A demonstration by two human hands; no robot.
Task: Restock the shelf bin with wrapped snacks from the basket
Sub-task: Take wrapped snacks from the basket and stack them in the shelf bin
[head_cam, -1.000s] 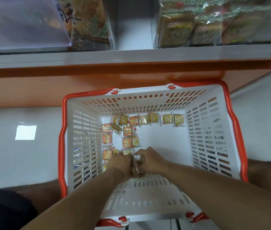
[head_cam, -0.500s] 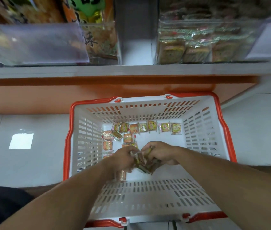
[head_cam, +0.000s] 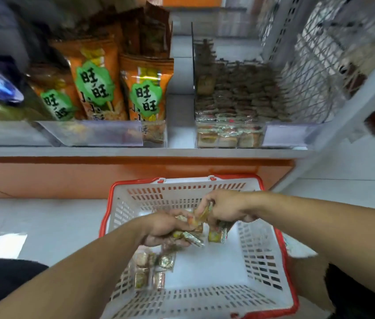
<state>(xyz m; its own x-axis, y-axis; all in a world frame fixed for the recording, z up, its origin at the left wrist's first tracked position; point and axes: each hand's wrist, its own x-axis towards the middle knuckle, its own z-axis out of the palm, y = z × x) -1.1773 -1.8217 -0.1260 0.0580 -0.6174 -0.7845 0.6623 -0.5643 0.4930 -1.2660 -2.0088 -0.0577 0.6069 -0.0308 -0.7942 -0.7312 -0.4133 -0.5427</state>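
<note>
Shop shelving fills the upper frame, where a second ago only its lowest edge showed; the view has tilted up from the floor toward the stock. Along the shelf (head_cam: 136,151), at eleven o'clock, stand orange snack bags (head_cam: 146,88) with green labels, and at one o'clock sits the clear shelf bin (head_cam: 230,134), already well filled with small wrapped snacks.

Below, at six o'clock, the white basket (head_cam: 260,261) with its red rim rests on the pale floor (head_cam: 44,222).

Both hands have come up off the basket's bottom and now hover above its far half. The left hand (head_cam: 162,229) is curled round a bunch of wrapped snacks (head_cam: 190,236), and the right hand (head_cam: 224,208), touching it at the fingertips, pinches more, one packet hanging beneath. How many each holds is blurred.

A few loose packets (head_cam: 152,270) remain on the basket floor at seven o'clock, under the left forearm.

The handful looks gathered and lifted, so the carry up to the bin at one o'clock seems next, with at least one more scoop needed afterward.
</note>
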